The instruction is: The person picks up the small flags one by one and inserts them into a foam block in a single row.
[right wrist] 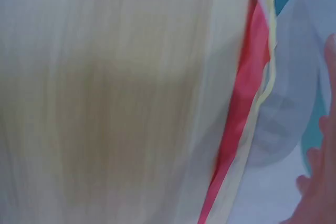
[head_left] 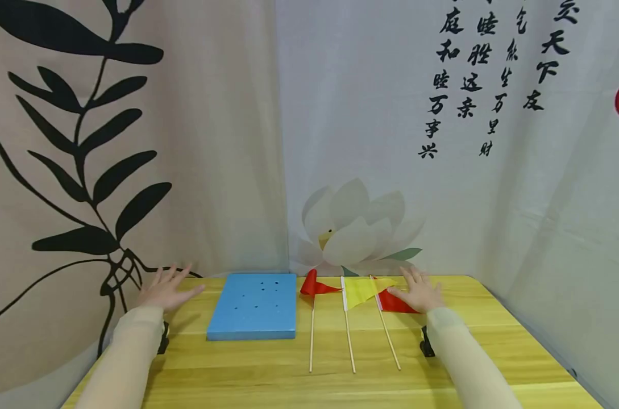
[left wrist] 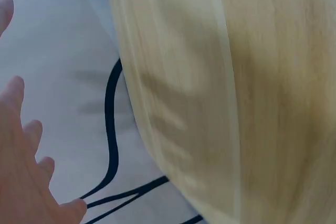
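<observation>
Your left hand (head_left: 165,289): fingers spread, empty, left of board (head_left: 253,307) | your right hand (head_left: 419,291): spread, empty, right of board | three flags (head_left: 360,291): right of board | step: seemingly poised, nothing gripped | next: likely calls for pinching a stick (head_left: 349,341)

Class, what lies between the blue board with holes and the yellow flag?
In the head view, the leftmost red flag on its thin stick lies between the blue board and the yellow flag.

Both hands (head_left: 163,291) (head_left: 420,291) outstretched, fingers (head_left: 180,276) spread
</observation>
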`<state>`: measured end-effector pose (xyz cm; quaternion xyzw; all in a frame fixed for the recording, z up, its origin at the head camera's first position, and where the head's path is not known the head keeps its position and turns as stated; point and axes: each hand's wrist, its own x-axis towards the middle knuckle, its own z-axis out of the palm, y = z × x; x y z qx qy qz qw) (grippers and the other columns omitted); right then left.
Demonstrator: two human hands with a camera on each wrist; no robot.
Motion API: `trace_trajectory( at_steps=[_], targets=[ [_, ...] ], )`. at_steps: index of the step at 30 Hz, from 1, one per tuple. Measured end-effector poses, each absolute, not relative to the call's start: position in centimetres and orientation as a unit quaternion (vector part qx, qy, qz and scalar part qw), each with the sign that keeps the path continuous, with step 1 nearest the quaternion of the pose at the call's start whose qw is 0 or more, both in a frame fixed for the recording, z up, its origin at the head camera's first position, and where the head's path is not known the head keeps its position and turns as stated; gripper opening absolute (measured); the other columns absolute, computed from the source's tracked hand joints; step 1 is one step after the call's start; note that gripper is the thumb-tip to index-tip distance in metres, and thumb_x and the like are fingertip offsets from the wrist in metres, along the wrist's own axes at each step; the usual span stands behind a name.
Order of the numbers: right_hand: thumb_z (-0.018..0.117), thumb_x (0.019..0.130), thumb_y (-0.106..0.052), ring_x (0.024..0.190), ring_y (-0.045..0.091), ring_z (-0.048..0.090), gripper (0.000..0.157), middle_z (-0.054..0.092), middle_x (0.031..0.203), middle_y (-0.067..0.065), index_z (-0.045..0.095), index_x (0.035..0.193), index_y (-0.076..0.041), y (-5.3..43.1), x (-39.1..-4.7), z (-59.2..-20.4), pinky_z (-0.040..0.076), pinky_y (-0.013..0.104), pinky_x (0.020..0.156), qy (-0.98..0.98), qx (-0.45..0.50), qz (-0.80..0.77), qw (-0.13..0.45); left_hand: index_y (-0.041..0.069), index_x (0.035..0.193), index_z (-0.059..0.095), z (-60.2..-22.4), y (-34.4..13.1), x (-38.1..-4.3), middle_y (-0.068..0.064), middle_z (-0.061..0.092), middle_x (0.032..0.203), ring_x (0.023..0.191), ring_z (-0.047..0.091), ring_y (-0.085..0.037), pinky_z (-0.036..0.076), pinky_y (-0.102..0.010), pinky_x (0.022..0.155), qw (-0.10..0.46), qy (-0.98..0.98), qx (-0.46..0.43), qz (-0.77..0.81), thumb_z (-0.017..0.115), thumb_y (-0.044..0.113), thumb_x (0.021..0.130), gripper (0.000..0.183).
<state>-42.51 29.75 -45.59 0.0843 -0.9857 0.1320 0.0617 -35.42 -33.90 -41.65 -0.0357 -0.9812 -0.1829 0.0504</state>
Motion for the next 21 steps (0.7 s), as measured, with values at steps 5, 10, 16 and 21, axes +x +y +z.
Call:
trace_trajectory(
  at_steps=[5,10,16,21],
  targets=[
    [0.045,0.09,-0.069,0.138,0.051,0.021,0.091,0.024,0.153,0.028,0.028,0.153,-0.005,26.6,-42.1,-45.0,0.012,0.081,0.097,-0.977,0.117,0.163,0.072,0.012,0.157,0.012,-42.6,-33.5,-35.5,-0.03,-0.001,0.156,0.134,-0.006,-0.062,0.0,-0.082,0.095,0.047,-0.97,-0.054,-0.233,0.043,0.063,0.095,0.086],
    [0.055,0.092,-0.057,0.131,0.047,0.038,0.084,0.037,0.148,0.026,0.033,0.15,0.0,22.9,-41.5,-45.0,0.031,0.068,0.101,-0.956,0.153,0.237,0.082,0.014,0.158,0.006,-43.7,-32.5,-34.9,-0.029,-0.004,0.157,0.137,-0.003,-0.058,0.005,-0.079,0.099,0.028,-0.94,-0.068,-0.334,0.042,0.058,0.098,0.082],
    [0.067,0.092,-0.038,0.124,0.04,0.049,0.063,0.053,0.137,0.019,0.049,0.14,-0.001,18.5,-40.2,-45.3,0.039,0.057,0.102,-0.924,0.17,0.333,0.076,0.026,0.158,0.0,-44.8,-31.0,-33.4,-0.019,-0.004,0.16,0.142,0.004,-0.049,0.016,-0.075,0.102,-0.017,-0.888,-0.058,-0.456,0.043,0.053,0.1,0.077],
    [0.071,0.09,-0.03,0.114,0.038,0.057,0.048,0.063,0.124,0.016,0.063,0.125,0.001,15.5,-39.1,-45.6,0.047,0.051,0.095,-0.897,0.192,0.389,0.082,0.021,0.158,0.011,-45.7,-30.1,-32.7,-0.022,0.008,0.159,0.141,0.017,-0.046,0.026,-0.067,0.106,-0.016,-0.856,-0.046,-0.515,0.053,0.047,0.098,0.077]
  ],
)
